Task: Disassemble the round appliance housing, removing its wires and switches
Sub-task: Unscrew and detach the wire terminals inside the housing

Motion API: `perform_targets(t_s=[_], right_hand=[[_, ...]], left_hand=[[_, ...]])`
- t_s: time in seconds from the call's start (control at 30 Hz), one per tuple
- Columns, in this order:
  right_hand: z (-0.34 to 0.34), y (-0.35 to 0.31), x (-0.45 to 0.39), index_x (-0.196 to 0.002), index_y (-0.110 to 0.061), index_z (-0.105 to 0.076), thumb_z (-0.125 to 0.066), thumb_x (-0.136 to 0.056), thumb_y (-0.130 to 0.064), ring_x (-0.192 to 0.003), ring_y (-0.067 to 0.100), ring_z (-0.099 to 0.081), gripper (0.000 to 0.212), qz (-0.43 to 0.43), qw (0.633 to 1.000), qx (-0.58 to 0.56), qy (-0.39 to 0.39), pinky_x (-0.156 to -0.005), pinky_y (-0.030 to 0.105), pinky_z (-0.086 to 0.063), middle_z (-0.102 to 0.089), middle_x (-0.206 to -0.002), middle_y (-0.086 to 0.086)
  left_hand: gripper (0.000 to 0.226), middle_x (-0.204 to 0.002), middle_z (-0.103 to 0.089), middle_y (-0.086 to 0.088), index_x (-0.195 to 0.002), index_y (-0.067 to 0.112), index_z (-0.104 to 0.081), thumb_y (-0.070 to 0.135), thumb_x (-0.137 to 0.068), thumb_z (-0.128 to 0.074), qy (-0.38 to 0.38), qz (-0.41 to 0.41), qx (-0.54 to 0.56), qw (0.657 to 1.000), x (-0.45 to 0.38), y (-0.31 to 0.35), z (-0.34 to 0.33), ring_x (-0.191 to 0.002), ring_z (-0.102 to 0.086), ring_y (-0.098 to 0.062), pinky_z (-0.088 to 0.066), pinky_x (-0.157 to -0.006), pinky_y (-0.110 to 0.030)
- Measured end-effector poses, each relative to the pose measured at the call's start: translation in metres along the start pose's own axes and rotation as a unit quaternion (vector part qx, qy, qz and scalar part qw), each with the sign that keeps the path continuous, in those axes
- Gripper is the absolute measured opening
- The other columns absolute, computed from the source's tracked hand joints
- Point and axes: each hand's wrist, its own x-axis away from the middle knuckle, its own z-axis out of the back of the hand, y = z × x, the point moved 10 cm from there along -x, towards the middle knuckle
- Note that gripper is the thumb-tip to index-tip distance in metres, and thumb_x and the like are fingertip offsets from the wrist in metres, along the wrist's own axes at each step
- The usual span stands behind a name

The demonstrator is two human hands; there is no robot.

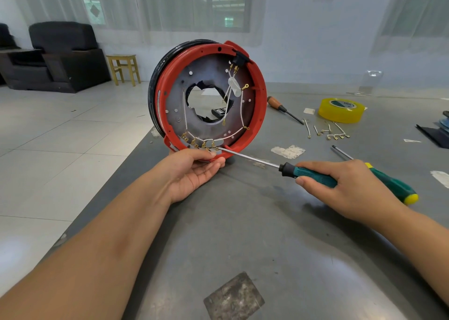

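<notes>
A makeshift workshop in a living room is being shown: screwdrivers (pixel 284 109) and tape (pixel 341 110) are being kept on a scuffed metal counter (pixel 267 234), armchairs (pixel 65 54) behind.

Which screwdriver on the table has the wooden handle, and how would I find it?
Start at the big red round housing standing on edge on the grey table. Look just to its right, toward the yellow roll of tape: the wooden-handled screwdriver lies flat between them, untouched. Its handle is orange-brown, whereas the green screwdriver is held in the right hand.
</notes>
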Motion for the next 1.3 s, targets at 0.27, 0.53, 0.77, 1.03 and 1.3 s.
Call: perform_targets(t_s=[0.27,0.53,0.77,1.03,1.3], right_hand=[[-0.004,-0.011,0.001,-0.125,-0.041,-0.070,-0.043,-0.084,-0.073,-0.087,-0.018,-0.056,0.059,0.010,1.000,-0.011,0.004,-0.063,0.004,-0.045,-0.049,-0.080,-0.047],[0.007,0.009,-0.002,-0.116,-0.036,-0.077,-0.062,-0.084,-0.055,-0.071,-0.011,-0.060,0.039,-0.004,1.000,-0.003,0.011,-0.057,0.003,-0.040,-0.056,-0.070,-0.048],[0.008,0.013,-0.006,-0.099,-0.051,-0.072,-0.065,-0.084,-0.048,-0.057,0.003,-0.056,0.016,-0.005,1.000,-0.015,-0.001,-0.050,0.010,-0.040,-0.063,-0.068,-0.025],[0.012,0.021,-0.008,-0.107,-0.050,-0.074,-0.065,-0.082,-0.053,-0.061,0.004,-0.059,0.027,-0.017,1.000,-0.001,-0.003,-0.052,0.014,-0.045,-0.065,-0.071,-0.026],[0.009,0.011,-0.002,-0.117,-0.038,-0.075,-0.064,-0.085,-0.052,-0.072,-0.007,-0.061,0.037,-0.001,0.999,0.030,0.013,-0.060,0.006,-0.044,-0.059,-0.062,-0.033]], left_hand=[[0.014,-0.103,-0.078,-0.027,-0.090,-0.008,-0.074,-0.006,-0.097,-0.062,-0.006,-0.005,0.031,0.999,0.003,0.001,0.000,-0.086,-0.081,-0.030,-0.065,-0.067,-0.028],[0.019,-0.097,-0.077,-0.027,-0.113,-0.014,-0.069,-0.010,-0.096,-0.062,-0.004,-0.002,0.003,1.000,0.001,-0.002,-0.002,-0.082,-0.081,-0.029,-0.063,-0.061,-0.026],[0.028,-0.096,-0.077,-0.029,-0.122,-0.016,-0.064,-0.013,-0.094,-0.062,-0.002,-0.010,0.002,1.000,0.004,-0.001,-0.003,-0.078,-0.080,-0.030,-0.062,-0.058,-0.026],[0.030,-0.099,-0.076,-0.031,-0.124,-0.016,-0.064,-0.015,-0.093,-0.062,0.004,-0.010,-0.006,1.000,0.004,-0.002,-0.002,-0.077,-0.080,-0.030,-0.062,-0.058,-0.026],[0.023,-0.097,-0.077,-0.029,-0.116,-0.016,-0.067,-0.014,-0.095,-0.062,0.004,-0.011,0.002,1.000,0.005,-0.001,-0.002,-0.078,-0.080,-0.028,-0.062,-0.059,-0.025]])
